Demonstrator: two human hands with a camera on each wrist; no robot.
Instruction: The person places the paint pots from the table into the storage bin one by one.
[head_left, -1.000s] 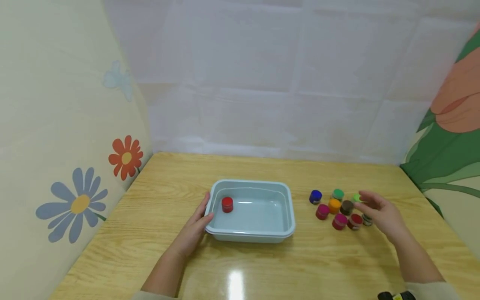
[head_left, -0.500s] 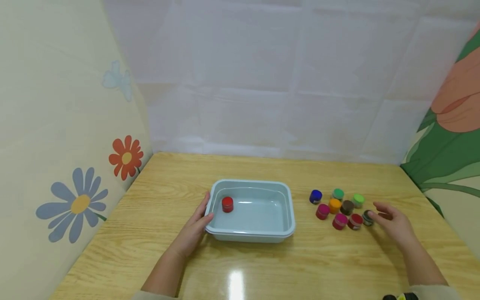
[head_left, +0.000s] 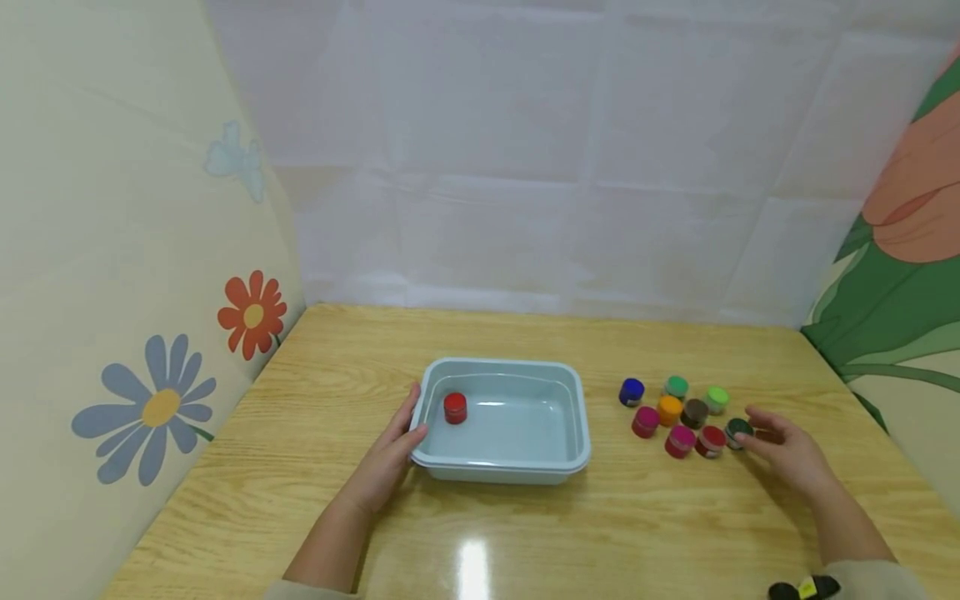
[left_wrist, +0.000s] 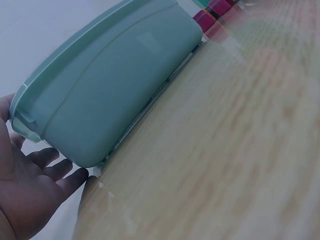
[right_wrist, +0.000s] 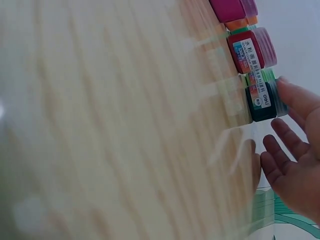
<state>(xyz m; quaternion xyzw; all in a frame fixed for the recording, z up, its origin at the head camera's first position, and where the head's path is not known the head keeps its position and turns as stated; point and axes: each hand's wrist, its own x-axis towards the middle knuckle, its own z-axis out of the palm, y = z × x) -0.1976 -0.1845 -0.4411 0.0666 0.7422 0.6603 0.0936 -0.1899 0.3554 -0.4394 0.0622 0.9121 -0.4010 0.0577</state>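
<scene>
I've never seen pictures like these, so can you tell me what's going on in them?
There's no robot here, just a person. The wide pictures come from a camera on their head; the slanted ones come from cameras on each wrist. Nine small, colourful, round-lidded jars sit on the shiny wooden table. The bare left hand holds a pale blue rectangular plastic tub with a red, round-lidded jar inside. The bare right hand is at the dark green jar; I can't tell if it's gripping.
</scene>
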